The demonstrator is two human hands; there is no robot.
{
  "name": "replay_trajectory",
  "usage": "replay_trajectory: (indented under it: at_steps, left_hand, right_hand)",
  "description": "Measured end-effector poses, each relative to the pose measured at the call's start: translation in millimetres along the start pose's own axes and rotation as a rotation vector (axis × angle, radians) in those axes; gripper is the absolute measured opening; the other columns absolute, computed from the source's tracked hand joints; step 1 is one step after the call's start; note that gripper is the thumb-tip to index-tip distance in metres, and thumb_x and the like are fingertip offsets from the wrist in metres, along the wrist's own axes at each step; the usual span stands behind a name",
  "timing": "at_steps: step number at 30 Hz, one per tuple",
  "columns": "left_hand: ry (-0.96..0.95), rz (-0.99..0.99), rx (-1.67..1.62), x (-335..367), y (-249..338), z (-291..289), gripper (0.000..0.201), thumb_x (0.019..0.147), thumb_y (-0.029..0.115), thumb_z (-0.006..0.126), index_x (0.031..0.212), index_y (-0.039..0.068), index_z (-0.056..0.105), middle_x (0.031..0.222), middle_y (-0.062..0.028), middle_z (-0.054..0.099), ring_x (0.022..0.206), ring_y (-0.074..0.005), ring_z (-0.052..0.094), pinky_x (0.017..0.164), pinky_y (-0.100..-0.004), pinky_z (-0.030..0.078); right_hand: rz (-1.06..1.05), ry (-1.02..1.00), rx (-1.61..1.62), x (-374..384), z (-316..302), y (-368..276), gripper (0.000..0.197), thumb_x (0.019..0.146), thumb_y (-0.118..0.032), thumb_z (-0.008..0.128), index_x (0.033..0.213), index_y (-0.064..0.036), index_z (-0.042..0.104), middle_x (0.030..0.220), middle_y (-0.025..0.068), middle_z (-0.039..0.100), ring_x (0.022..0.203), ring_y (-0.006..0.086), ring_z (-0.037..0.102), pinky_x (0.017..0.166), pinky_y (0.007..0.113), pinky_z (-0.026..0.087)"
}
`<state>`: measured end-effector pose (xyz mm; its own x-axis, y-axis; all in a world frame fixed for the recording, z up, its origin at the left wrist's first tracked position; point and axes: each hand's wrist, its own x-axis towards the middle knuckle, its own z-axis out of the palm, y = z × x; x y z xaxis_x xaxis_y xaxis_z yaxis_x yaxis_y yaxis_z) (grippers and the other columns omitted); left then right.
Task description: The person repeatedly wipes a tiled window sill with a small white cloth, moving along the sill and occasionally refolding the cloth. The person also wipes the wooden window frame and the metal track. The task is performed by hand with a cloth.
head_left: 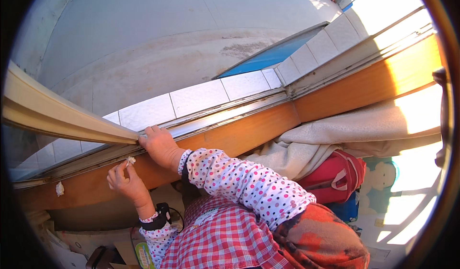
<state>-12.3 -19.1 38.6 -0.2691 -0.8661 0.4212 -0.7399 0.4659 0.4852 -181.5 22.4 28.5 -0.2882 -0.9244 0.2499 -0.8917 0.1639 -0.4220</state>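
Note:
My left hand [123,181] is raised in front of the orange wooden window sill [239,134] and pinches a small white wad [130,160] between its fingertips. My right hand [159,145], in a polka-dot sleeve, reaches across and rests on the metal window track [215,113], its fingers against the end of the cream sliding window frame [62,118]. A second white wad [60,188] sits on the sill farther left. A black band with a small device wraps my left wrist.
Outside lie a white tiled ledge [201,96], a concrete surface and a blue strip [268,58]. Inside, a cream blanket [345,130] lies under the sill, with a red bag [335,178] and a doll [381,178] beside it. Boxes sit at lower left.

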Motion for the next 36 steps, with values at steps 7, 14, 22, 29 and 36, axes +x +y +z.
replay_trajectory:
  at_steps: [7, 14, 22, 29, 36]
  left_hand:
    - [0.008, 0.094, -0.077, -2, 13, 12, 0.015, 0.08, 0.0, 0.077, 0.092, 0.009, 0.073, 0.092, -0.0076, 0.068, 0.091, -0.0326, 0.063, 0.081, -0.0478, 0.051]
    - [-0.041, 0.176, -0.096, -9, 56, 26, 0.008, 0.083, 0.005, 0.078, 0.09, 0.008, 0.074, 0.093, -0.0083, 0.067, 0.092, -0.0319, 0.063, 0.081, -0.0468, 0.051]
    - [-0.097, 0.199, -0.102, -21, 87, 33, 0.013, 0.083, 0.002, 0.076, 0.093, 0.009, 0.073, 0.096, -0.007, 0.064, 0.098, -0.0317, 0.06, 0.089, -0.0475, 0.047]
    - [-0.084, 0.163, -0.184, -27, 88, 26, 0.014, 0.084, -0.001, 0.074, 0.095, 0.008, 0.072, 0.095, -0.0072, 0.063, 0.098, -0.0311, 0.059, 0.091, -0.0466, 0.046]
    - [-0.046, 0.192, -0.222, -28, 74, 29, 0.015, 0.087, -0.004, 0.072, 0.099, 0.005, 0.072, 0.102, -0.0087, 0.065, 0.102, -0.0315, 0.061, 0.096, -0.0484, 0.046]
  right_hand:
    - [-0.078, -0.062, -0.125, -42, -64, 94, 0.011, 0.085, -0.015, 0.065, 0.091, -0.0145, 0.074, 0.098, 0.0108, 0.065, 0.098, 0.031, 0.066, 0.084, 0.043, 0.053]
    - [0.147, -0.015, -0.35, -125, -164, 219, 0.018, 0.086, -0.011, 0.064, 0.092, -0.0225, 0.076, 0.092, 0.0058, 0.066, 0.094, 0.0271, 0.066, 0.083, 0.041, 0.049]
    - [0.279, 0.024, -0.57, -169, -218, 308, 0.016, 0.087, -0.013, 0.064, 0.083, -0.0227, 0.076, 0.087, 0.0028, 0.066, 0.093, 0.0252, 0.065, 0.082, 0.041, 0.049]
    - [0.462, 0.109, -0.5, -181, -255, 332, 0.015, 0.088, -0.007, 0.063, 0.087, -0.0166, 0.073, 0.092, 0.0084, 0.064, 0.096, 0.0332, 0.064, 0.081, 0.046, 0.054]
    - [0.566, 0.057, -0.532, -195, -234, 354, 0.014, 0.09, -0.008, 0.059, 0.091, -0.0132, 0.072, 0.099, 0.0101, 0.066, 0.099, 0.0336, 0.064, 0.084, 0.045, 0.056]
